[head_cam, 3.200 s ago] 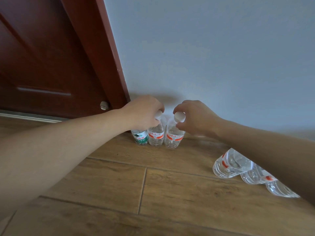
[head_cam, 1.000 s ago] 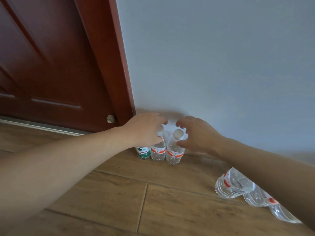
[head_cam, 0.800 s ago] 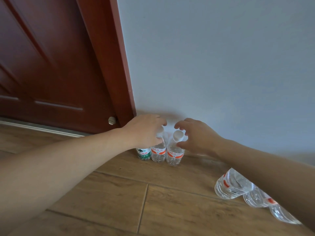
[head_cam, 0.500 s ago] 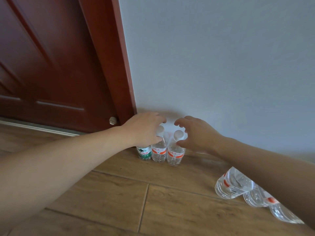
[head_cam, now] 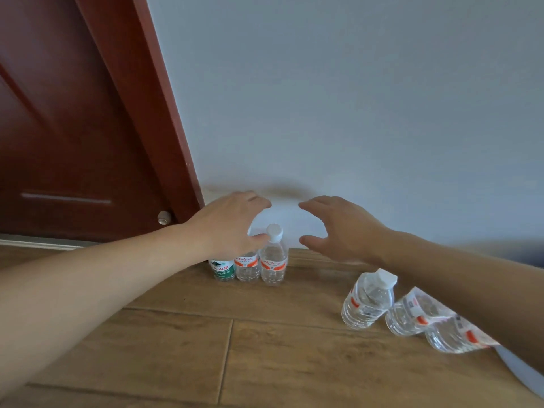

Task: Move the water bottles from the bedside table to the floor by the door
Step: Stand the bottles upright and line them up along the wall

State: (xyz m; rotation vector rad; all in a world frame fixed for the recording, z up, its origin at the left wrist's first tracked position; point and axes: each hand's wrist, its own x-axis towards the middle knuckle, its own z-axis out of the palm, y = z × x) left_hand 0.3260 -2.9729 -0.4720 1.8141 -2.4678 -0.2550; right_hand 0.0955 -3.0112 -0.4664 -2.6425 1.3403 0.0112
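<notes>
Three water bottles stand upright in a touching row on the wooden floor (head_cam: 176, 334), against the grey wall (head_cam: 353, 98), just at 3 o'clock of the red door frame (head_cam: 164, 128). Row order, 9 to 3 o'clock: green-label bottle (head_cam: 222, 270), middle orange-label bottle (head_cam: 247, 267), end orange-label bottle (head_cam: 273, 262) with white cap (head_cam: 274, 231) showing.

Left hand (head_cam: 229, 222): forearm in from 8 o'clock, palm down, arched over the tops of the green-label and middle bottles and hiding their caps. Fingers loosely spread toward the wall, gripping nothing that can be seen; thumb tip lies just at 9 o'clock of the end bottle's neck, contact uncertain.

Right hand (head_cam: 344, 228): forearm in from 4 o'clock, at 3 o'clock of the white cap and clear of it. Fingers and thumb spread in an open C, holding nothing.

Second group of three bottles (head_cam: 368, 301) at 4 o'clock of the row, well apart, on the same floor, partly behind the right forearm.

Door (head_cam: 59, 128) at 9 o'clock, small metal stop (head_cam: 164, 217) near its base.
</notes>
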